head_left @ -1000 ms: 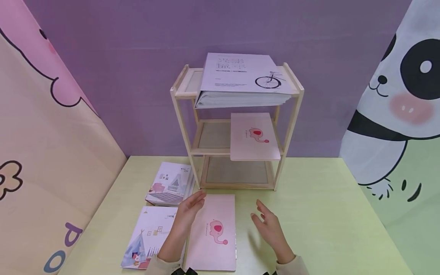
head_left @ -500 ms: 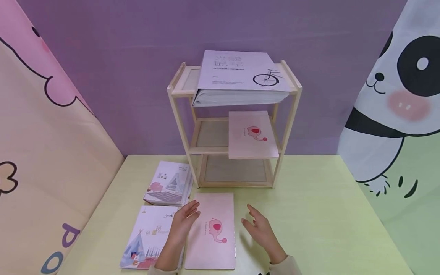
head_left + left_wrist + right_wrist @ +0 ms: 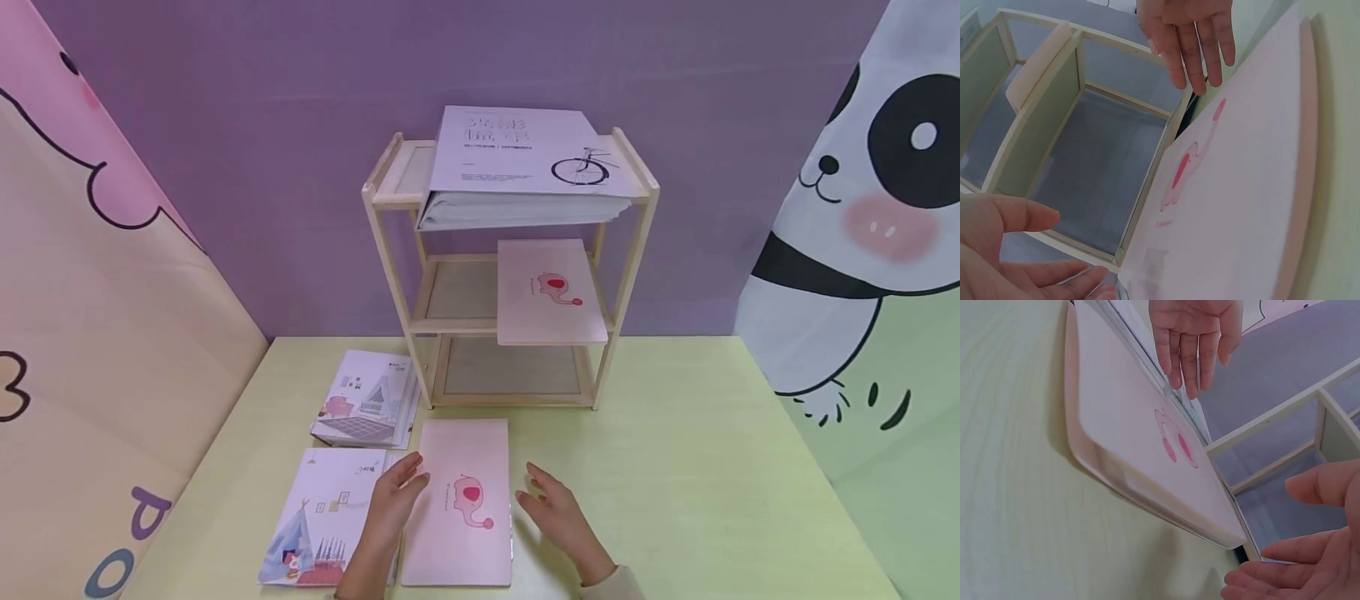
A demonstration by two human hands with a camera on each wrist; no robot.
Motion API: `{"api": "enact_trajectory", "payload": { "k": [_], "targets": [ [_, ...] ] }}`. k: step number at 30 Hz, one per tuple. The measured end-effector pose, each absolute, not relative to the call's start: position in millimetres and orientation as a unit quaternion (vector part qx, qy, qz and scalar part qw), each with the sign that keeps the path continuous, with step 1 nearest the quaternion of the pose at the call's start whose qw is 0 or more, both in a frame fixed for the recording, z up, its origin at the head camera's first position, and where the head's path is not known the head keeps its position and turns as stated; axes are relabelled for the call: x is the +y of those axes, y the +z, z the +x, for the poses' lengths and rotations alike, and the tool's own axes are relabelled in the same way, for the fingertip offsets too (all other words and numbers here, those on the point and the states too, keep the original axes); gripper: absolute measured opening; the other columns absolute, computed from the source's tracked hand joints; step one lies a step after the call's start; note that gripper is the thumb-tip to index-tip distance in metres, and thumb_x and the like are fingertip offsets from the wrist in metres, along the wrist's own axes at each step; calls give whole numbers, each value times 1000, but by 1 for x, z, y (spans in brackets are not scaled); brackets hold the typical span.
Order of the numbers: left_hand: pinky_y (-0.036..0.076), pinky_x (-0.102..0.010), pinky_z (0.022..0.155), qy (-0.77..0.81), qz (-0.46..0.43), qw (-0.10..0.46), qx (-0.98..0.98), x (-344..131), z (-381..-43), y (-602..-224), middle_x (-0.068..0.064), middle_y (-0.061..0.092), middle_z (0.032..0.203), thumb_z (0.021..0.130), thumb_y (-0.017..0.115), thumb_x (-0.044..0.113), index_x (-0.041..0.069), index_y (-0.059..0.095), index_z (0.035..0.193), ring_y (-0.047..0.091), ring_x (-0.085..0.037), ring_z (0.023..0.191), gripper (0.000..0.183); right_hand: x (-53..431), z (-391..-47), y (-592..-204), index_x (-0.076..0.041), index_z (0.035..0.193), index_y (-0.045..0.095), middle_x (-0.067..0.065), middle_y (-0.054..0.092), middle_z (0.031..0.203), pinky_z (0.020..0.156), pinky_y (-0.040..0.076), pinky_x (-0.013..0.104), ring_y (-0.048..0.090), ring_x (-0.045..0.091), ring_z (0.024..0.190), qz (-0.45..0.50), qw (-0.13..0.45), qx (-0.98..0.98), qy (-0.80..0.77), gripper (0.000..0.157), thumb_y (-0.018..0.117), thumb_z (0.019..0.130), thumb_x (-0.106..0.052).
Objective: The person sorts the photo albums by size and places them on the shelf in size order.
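Observation:
A pink book with an elephant cover (image 3: 450,550) lies flat on the table in front of the shelf. My left hand (image 3: 390,504) hovers over its left edge, fingers relaxed and holding nothing. To the book's right, my right hand (image 3: 558,518) is held above the table, also with nothing in it. The wrist views show both palms, the left hand (image 3: 1029,256) and right hand (image 3: 1304,550), apart from the cover. A second pink elephant book (image 3: 525,317) lies on the middle shelf, its front edge jutting out. A thick white bicycle book (image 3: 510,158) lies on the top shelf.
The small wooden shelf rack (image 3: 405,287) stands at the back of the table (image 3: 690,467). Left of the pink book lie two illustrated white books, one with a sofa scene (image 3: 371,400) and one with a blue tent (image 3: 322,525). A purple backdrop (image 3: 300,167) rises behind.
Both hands have drawn back toward me, and my right hand has also shifted left, closer to the pink book. The camera view has shifted slightly. The books and rack stay in place.

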State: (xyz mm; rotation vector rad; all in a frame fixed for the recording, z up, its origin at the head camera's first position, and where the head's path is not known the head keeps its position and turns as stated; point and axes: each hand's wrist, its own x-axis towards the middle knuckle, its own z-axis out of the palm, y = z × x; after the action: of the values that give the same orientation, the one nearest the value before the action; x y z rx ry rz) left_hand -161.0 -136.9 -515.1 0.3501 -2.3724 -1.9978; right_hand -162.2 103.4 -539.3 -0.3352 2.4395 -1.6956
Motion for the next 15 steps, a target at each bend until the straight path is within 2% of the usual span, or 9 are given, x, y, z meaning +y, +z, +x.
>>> {"api": "enact_trajectory", "payload": {
  "k": [15],
  "targets": [
    [29, -55, 105, -630, 128, -3, -766, -140, -159, -524, -35, 38, 137, 91, 52, 4, -17, 37, 133, 33, -48, 130, 49, 102, -162, -545, 19, 135, 33, 36, 40, 135, 95, 40, 57, 45, 51, 119, -131, 135, 799, -572, 61, 56, 93, -19]
  ]
}}
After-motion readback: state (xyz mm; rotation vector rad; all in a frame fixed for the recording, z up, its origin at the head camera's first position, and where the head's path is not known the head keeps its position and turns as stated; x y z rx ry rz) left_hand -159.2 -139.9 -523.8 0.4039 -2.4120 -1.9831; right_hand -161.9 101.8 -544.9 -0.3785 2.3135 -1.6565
